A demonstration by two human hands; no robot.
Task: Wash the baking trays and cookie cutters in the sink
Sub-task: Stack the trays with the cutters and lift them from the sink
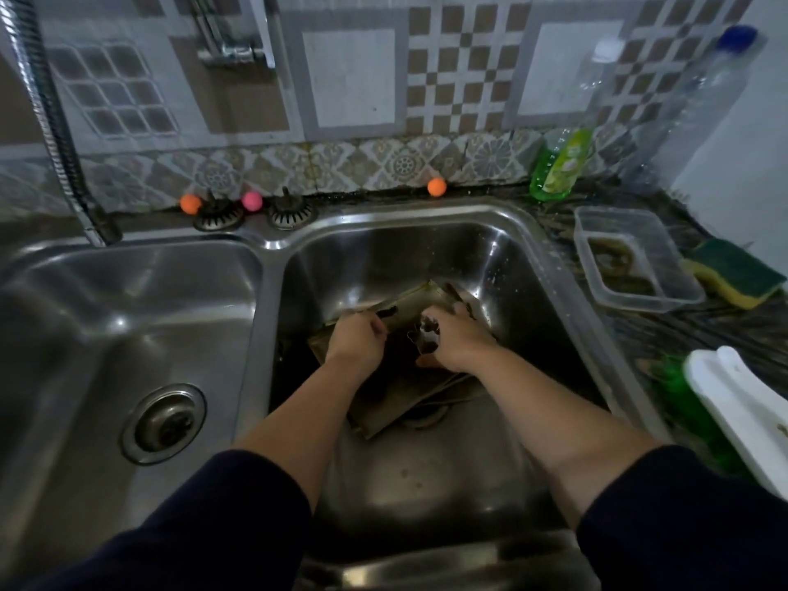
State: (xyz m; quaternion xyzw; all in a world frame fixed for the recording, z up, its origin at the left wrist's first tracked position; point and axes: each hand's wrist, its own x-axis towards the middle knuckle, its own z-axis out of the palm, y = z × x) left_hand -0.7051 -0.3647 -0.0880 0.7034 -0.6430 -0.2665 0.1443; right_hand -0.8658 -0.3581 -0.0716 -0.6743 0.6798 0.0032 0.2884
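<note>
Dark, dirty baking trays [396, 403] lie stacked at a tilt in the right basin of the steel double sink [503, 236]. My left hand [356, 337] is closed on the upper left edge of the top tray. My right hand [454, 339] holds a small metal cookie cutter [424, 334] just above the trays. Both forearms reach down into the basin, with dark sleeves pushed back. What lies under the trays is hidden.
The left basin [128, 317] has a drain strainer [164, 422]. On the right counter are a green dish soap bottle [558, 164], a clear plastic container [631, 258], a green-yellow sponge [733, 273], two clear bottles [690, 100] and a white object [742, 403]. A tap hose [51, 121] hangs at left.
</note>
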